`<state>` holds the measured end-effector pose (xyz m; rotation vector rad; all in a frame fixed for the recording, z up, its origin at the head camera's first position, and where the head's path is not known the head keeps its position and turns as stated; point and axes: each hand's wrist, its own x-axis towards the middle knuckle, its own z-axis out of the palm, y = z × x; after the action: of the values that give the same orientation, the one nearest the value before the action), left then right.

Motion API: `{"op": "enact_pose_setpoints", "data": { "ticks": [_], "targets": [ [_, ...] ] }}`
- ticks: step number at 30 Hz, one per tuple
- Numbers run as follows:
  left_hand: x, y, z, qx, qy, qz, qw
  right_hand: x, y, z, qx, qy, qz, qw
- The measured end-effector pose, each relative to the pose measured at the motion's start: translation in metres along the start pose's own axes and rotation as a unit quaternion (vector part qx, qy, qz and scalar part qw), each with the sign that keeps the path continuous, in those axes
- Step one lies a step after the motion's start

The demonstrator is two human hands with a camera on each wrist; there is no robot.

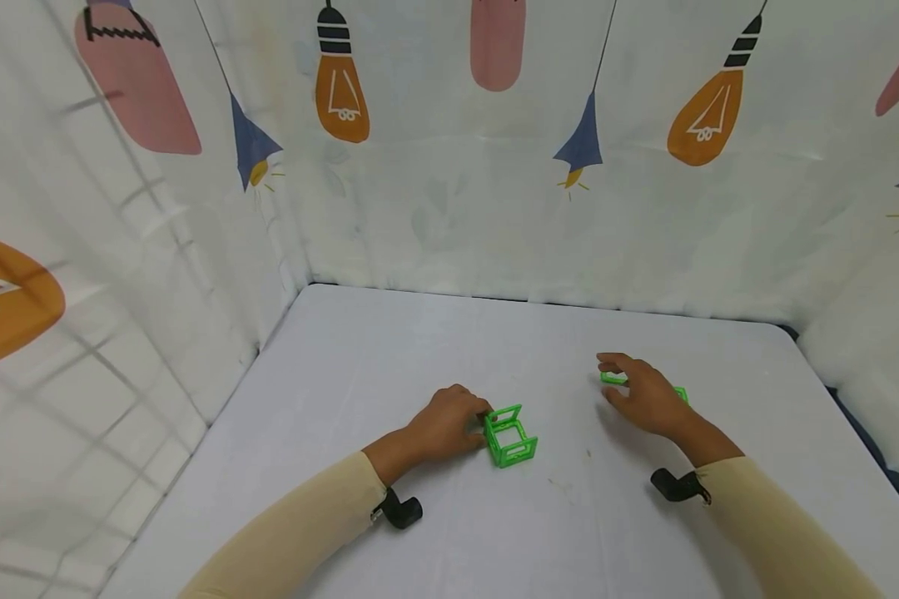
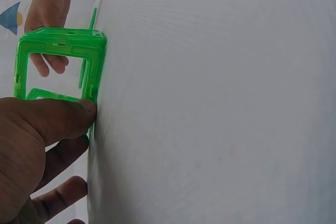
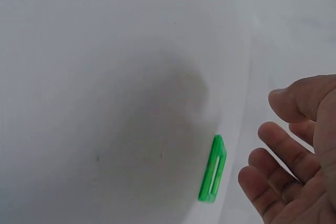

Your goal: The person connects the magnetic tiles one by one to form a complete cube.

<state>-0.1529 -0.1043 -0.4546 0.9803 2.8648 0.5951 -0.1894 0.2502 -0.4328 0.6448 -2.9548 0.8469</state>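
A green see-through open-frame cube (image 1: 511,436), built of square magnetic tiles and lacking some sides, sits on the white table at the middle. My left hand (image 1: 449,423) grips its left side; in the left wrist view the thumb (image 2: 68,121) presses on the near frame with the fingers behind. Farther right, my right hand (image 1: 648,398) hovers with relaxed fingers over green tile pieces (image 1: 613,378), which it partly hides. The right wrist view shows a flat green tile (image 3: 212,170) on the table, apart from the fingertips, and nothing in that hand.
The white tabletop (image 1: 419,333) ends against a white curtain (image 1: 449,208) printed with lamps and bulbs at the back. Another curtain side (image 1: 157,291) borders the left edge. A black wrist camera (image 1: 400,509) sits at my left cuff, another (image 1: 674,485) at my right.
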Motion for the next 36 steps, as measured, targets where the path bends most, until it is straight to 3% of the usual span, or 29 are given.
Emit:
{"op": "enact_pose_setpoints", "data": {
  "ticks": [11,36],
  "targets": [
    [0.0,-0.001,0.001,0.006,-0.005,-0.001,1.0,0.005,0.02,-0.008,-0.008,-0.011,0.038,0.999],
    [-0.001,0.0,0.002,-0.004,-0.01,-0.016,0.9998,0.018,0.052,-0.014,-0.03,-0.041,0.08,0.995]
  ]
}}
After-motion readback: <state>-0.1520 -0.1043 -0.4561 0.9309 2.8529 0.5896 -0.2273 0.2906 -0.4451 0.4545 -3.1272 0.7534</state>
